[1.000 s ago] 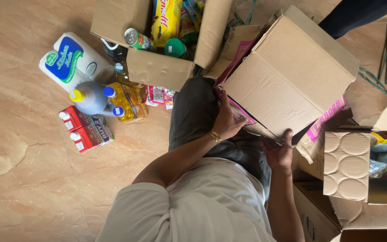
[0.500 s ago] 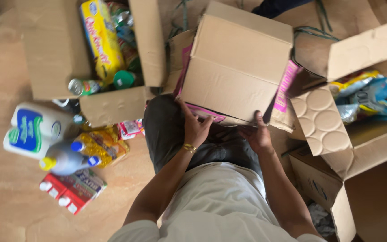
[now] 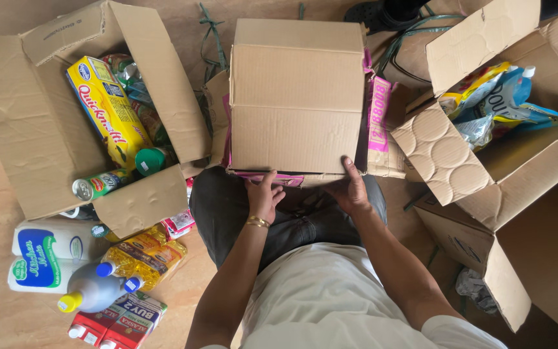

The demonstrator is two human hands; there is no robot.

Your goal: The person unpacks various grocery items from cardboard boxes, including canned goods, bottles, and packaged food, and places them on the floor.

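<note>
L hand (image 3: 263,197) w/ fingers curled on near bottom edge of closed cardboard box (image 3: 295,97), R hand (image 3: 351,189) gripping same edge by its R corner. Box sits on floor directly ahead of both hands, against knees; long axis runs away from body, hands abt equally near.

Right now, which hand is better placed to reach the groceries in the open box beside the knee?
Probably the left hand: it rests at the closed box on the side nearer the open box. The right hand sits farther off.
</note>
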